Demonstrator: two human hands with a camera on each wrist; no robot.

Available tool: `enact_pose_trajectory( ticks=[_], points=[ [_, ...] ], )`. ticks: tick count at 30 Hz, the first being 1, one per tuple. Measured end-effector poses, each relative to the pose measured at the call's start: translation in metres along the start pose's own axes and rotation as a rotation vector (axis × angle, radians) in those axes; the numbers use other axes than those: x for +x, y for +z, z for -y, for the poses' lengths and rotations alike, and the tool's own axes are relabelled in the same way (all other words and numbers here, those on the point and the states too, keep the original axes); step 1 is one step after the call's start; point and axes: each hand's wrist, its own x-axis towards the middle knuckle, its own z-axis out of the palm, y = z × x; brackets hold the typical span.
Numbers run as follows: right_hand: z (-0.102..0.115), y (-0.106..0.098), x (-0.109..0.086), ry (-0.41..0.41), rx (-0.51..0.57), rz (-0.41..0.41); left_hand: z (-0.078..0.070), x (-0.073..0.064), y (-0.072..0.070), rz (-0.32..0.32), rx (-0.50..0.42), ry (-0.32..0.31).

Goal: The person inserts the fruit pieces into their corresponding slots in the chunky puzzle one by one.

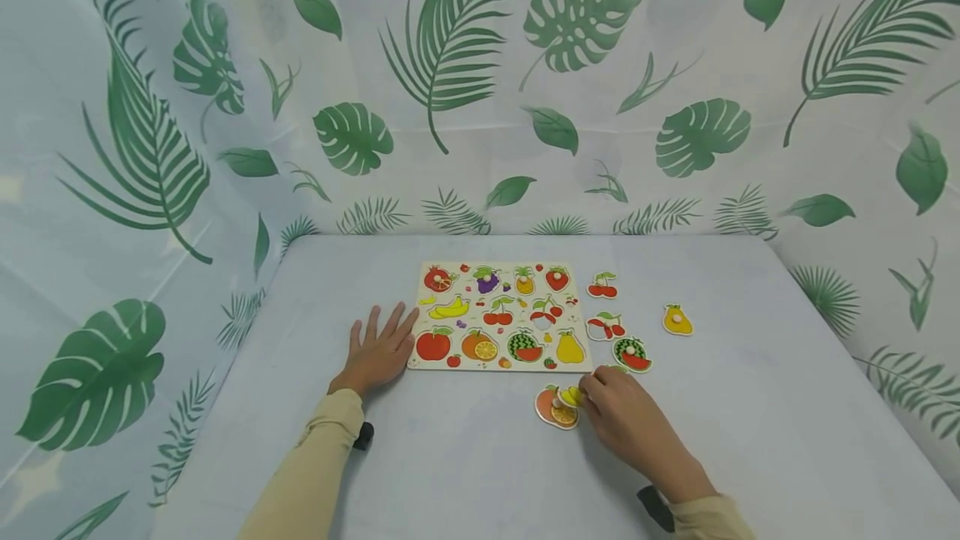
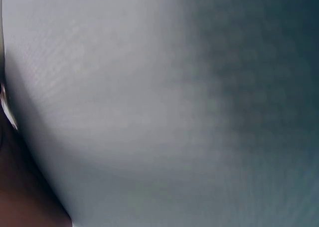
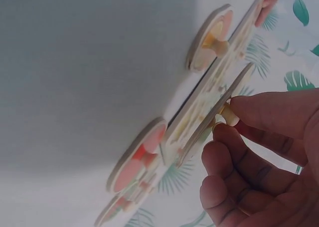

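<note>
My right hand (image 1: 626, 419) pinches a yellow banana puzzle piece (image 1: 570, 396). In the right wrist view, thumb and fingertips are on the small knob of this piece (image 3: 214, 118), which is tilted and clear of the table. It overlaps an orange puzzle piece (image 1: 551, 415) in the head view. My left hand (image 1: 380, 352) lies flat with fingers spread, fingertips right at the left edge of the wooden fruit puzzle board (image 1: 480, 367). The left wrist view shows mostly blurred pale surface, with a strip of the hand (image 2: 25, 187) at lower left.
Right of the board lie a watermelon piece (image 1: 632, 354), two cherry pieces, one higher (image 1: 602, 286) and one lower (image 1: 606, 326), and a pear piece (image 1: 677, 320). A red piece (image 3: 130, 164) shows near the right hand. Leaf-printed cloth (image 1: 465, 182) hangs behind the white table (image 1: 465, 473).
</note>
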Motion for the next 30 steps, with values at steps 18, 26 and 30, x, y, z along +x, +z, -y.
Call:
enact_pose_trajectory(
  ticks=[18, 26, 30],
  points=[
    [0.004, 0.003, 0.036, -0.121, 0.003, -0.039, -0.002, -0.004, -0.003, -0.004, -0.01, -0.002],
    [0.007, 0.004, 0.056, -0.154, 0.009, -0.013, -0.002, -0.003, -0.003, 0.003, -0.016, -0.004],
    [0.008, 0.006, 0.067, -0.174, 0.007, -0.004, -0.002, -0.003, -0.003, -0.004, -0.019, -0.001]
  ],
)
